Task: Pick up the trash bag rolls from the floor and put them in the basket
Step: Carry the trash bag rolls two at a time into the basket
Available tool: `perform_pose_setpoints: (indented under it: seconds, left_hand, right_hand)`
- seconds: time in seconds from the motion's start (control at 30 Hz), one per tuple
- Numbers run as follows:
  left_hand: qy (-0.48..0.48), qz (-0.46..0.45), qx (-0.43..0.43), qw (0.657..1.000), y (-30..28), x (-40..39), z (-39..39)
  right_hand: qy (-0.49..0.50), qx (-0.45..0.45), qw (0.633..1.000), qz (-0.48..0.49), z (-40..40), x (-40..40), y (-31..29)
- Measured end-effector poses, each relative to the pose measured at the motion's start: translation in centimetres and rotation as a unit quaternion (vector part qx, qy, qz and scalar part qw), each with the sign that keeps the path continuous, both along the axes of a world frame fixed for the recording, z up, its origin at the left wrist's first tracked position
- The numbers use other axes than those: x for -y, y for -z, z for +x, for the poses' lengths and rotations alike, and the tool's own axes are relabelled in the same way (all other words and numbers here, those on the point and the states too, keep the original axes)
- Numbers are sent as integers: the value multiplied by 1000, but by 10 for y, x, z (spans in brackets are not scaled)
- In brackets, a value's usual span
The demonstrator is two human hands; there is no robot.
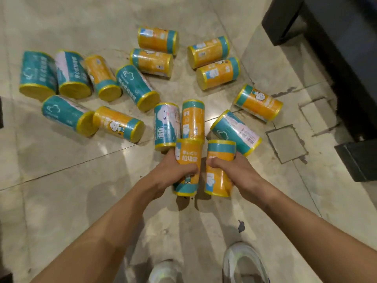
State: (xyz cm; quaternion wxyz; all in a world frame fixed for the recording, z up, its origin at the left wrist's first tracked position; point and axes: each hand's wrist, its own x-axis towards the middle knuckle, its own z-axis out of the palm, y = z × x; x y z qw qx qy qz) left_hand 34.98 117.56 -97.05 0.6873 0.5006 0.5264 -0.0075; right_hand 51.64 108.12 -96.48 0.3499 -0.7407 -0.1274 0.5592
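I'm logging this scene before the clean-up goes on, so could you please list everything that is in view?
trash bag rolls on the floor: fourteen, orange or teal wrappers with yellow ends, lying scattered across the tiles
held trash bag rolls: two, orange with teal bands, one on the left, one on the right
floor: one, beige glossy tiles
square floor cover: one, beige, right of the rolls
dark furniture: black, upper right
shoes: two, white, bottom edge
left hand: grips one roll
right hand: grips the other roll
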Motion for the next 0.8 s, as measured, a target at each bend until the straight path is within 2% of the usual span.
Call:
perform_pose_setpoints:
  seconds: [0.1,0.23,0.4,0.57,0.67,0.8]
  left_hand:
    - [-55,9,22,998,-47,-3,-7]
    - [-113,42,49,992,-154,-11,-11]
    - [-167,86,53,981,-333,-15,-12]
    - [-233,54,112,965,-546,-3,-7]
    - [-229,88,146,958,-661,10,0]
    - [-148,123,197,961,-783,34,14]
  right_hand:
    - [23,12,999,38,4,-7,-48]
    - [26,25,997,68,10,-15,-152]
    - [55,30,993,98,12,-18,-332]
    - [77,33,990,117,11,-2,-541]
    - [99,65,982,148,9,19,-658]
    - [156,110,966,176,9,63,-786]
